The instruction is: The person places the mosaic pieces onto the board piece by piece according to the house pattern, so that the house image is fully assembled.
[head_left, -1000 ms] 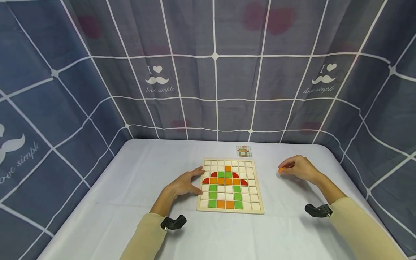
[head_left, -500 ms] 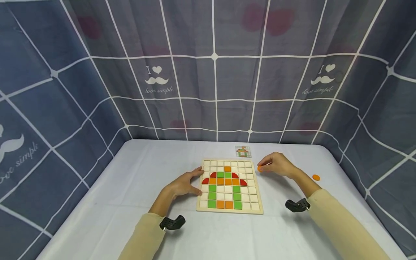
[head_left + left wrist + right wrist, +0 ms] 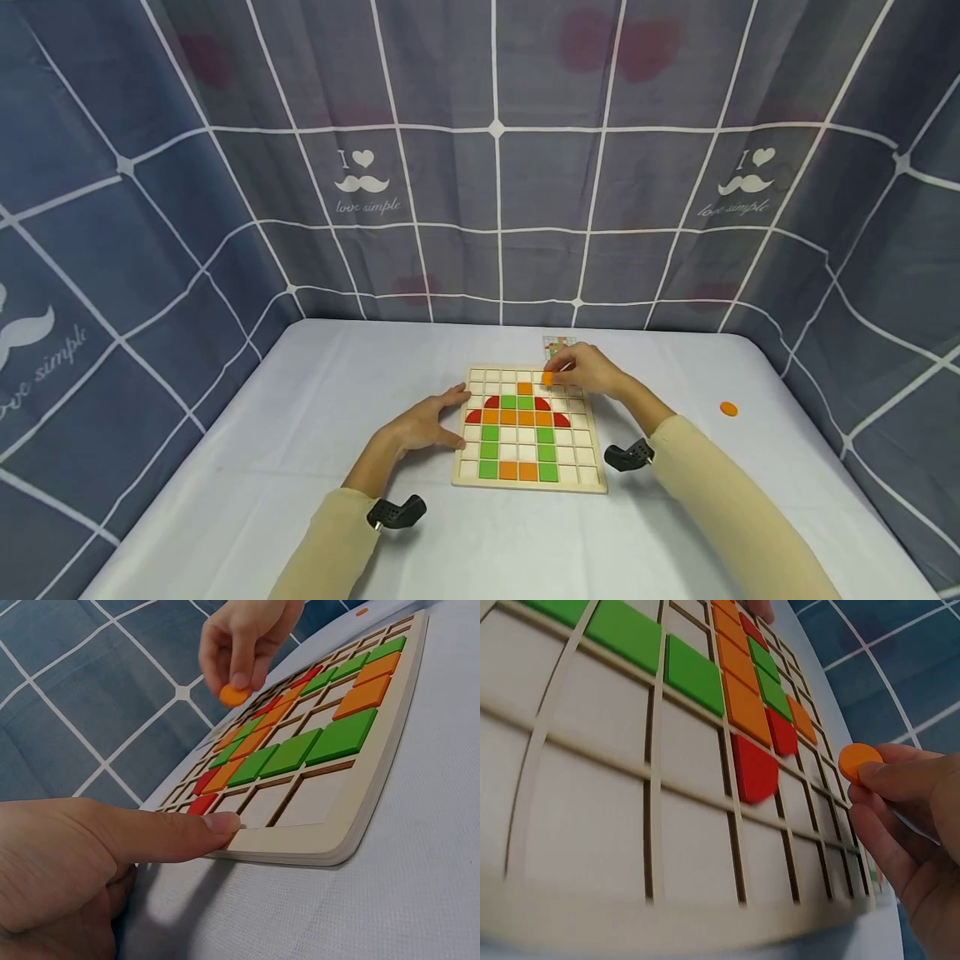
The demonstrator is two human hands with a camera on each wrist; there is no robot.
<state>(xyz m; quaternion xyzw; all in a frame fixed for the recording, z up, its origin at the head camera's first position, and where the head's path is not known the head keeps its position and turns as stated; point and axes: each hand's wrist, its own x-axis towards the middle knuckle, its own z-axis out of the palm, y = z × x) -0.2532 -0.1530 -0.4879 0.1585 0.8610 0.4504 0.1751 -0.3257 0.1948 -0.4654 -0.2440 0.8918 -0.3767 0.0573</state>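
A wooden grid board [image 3: 528, 488] lies on the table, holding green and orange square tiles and red quarter-round tiles in a mushroom-like pattern. My left hand [image 3: 423, 423] rests at its left edge, fingers spread; in the left wrist view the straight thumb [image 3: 191, 831] lies on the rim. Over the board's upper right part, my right hand [image 3: 588, 369] pinches an orange round tile [image 3: 859, 762] between thumb and fingers. That tile overlaps the top rows in the head view, just right of the single orange square tile [image 3: 525, 389].
A second orange round tile [image 3: 728, 408] lies on the white tablecloth [image 3: 300, 467] to the right. Behind the board is a small pattern card [image 3: 555, 342], partly covered by my right hand. Dark checked curtains [image 3: 450, 183] enclose the table.
My right hand has moved left from the table's right side to above the board, carrying the orange round tile. The other orange round tile came into sight. My left hand has stayed put.
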